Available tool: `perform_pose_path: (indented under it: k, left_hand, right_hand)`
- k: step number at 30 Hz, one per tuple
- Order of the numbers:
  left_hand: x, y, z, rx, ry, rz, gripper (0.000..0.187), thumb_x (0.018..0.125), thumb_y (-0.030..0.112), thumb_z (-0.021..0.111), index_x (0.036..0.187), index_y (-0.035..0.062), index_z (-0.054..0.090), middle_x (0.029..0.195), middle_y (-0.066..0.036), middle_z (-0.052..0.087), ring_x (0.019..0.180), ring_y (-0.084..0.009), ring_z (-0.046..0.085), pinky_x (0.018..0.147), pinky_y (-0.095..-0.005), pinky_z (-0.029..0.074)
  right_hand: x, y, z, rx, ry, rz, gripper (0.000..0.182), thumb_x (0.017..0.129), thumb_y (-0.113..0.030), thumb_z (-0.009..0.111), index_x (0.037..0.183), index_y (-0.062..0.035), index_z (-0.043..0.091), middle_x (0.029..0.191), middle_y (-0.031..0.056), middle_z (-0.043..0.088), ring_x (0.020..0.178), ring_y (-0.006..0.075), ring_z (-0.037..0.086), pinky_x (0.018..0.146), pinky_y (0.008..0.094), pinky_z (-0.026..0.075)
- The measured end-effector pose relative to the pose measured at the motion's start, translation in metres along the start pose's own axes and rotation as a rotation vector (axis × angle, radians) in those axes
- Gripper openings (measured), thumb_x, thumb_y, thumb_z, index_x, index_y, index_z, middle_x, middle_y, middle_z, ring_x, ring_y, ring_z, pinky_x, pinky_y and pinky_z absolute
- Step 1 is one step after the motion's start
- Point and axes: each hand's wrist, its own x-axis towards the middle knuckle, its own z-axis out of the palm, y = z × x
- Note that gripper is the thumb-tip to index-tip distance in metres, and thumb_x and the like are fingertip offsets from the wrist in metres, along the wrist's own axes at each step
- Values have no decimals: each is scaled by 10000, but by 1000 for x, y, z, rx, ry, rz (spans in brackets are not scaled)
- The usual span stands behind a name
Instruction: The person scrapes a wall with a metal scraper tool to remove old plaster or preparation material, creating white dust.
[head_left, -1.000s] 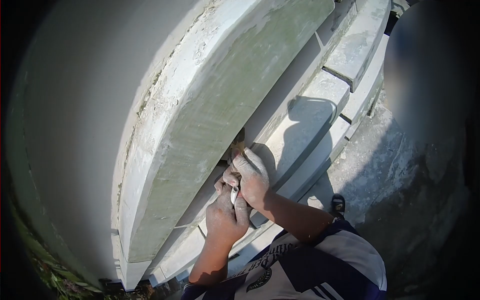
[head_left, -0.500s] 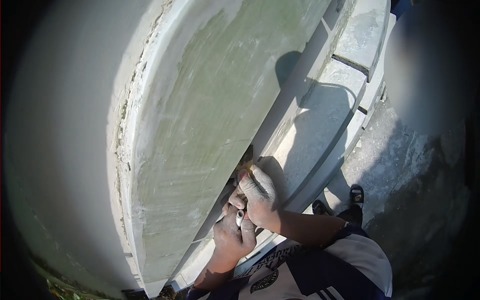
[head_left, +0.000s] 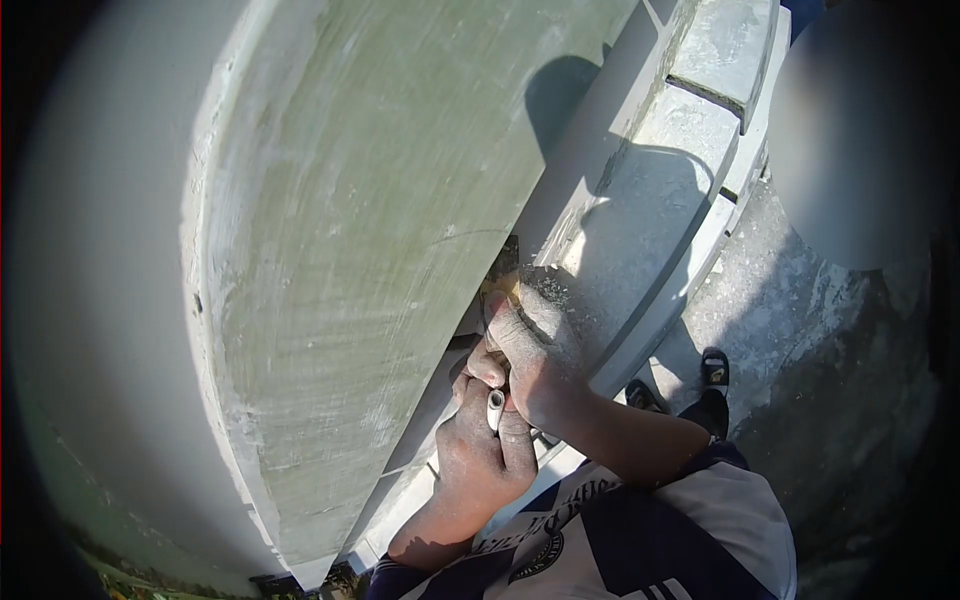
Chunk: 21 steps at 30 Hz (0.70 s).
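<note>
My right hand (head_left: 540,350) is closed around the front of a scraper, with its thumb pressed along the tool. The scraper's dark flat blade (head_left: 511,252) meets the lower edge of a greenish-grey plastered panel (head_left: 370,200). A yellowish part shows just above the thumb. Behind it, my left hand (head_left: 480,445) is closed around a white hollow tube end (head_left: 496,402), which appears to be the rear of the same tool; the join is hidden by fingers. Pale dust coats both hands. Small flakes (head_left: 553,287) scatter beside my right knuckles.
A whitish stepped ledge (head_left: 655,230) runs along the right of the panel, with gaps between its blocks. Beyond it lies a rough concrete floor (head_left: 745,290), where my sandalled feet (head_left: 714,372) stand. Shadows fall across panel and ledge.
Both hands and the scraper have moved up along the panel's edge. Loose flakes now fly near my right hand. The view has shifted slightly, and the panel sits further left.
</note>
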Motion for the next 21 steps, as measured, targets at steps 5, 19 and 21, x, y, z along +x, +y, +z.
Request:
perform_pose_path:
  k: [5, 19, 21]
  left_hand:
    - [4, -1, 5, 54, 42, 156, 311, 895, 83, 512, 1123, -128, 499, 889, -282, 601, 637, -407, 637, 534, -400, 506]
    - [12, 12, 9, -113, 43, 18, 305, 925, 118, 491, 1128, -108, 512, 947, -283, 612, 775, -411, 644, 682, -405, 513]
    - [9, 16, 14, -125, 79, -14, 280, 947, 149, 464, 1068, -80, 571, 962, -245, 621, 898, -379, 611, 795, -397, 480]
  right_hand:
    - [2, 2, -4, -59, -13, 5, 187, 1024, -206, 455, 887, -81, 427, 628, 14, 429, 505, 124, 463, 497, 317, 456]
    - [-1, -13, 0, -8, 26, -19, 204, 1011, -226, 499, 880, -76, 453, 615, 17, 412, 502, 131, 437, 492, 288, 426]
    - [1, -16, -1, -114, 49, -36, 225, 1014, -246, 493, 882, -70, 450, 625, 22, 417, 507, 133, 437, 484, 293, 416]
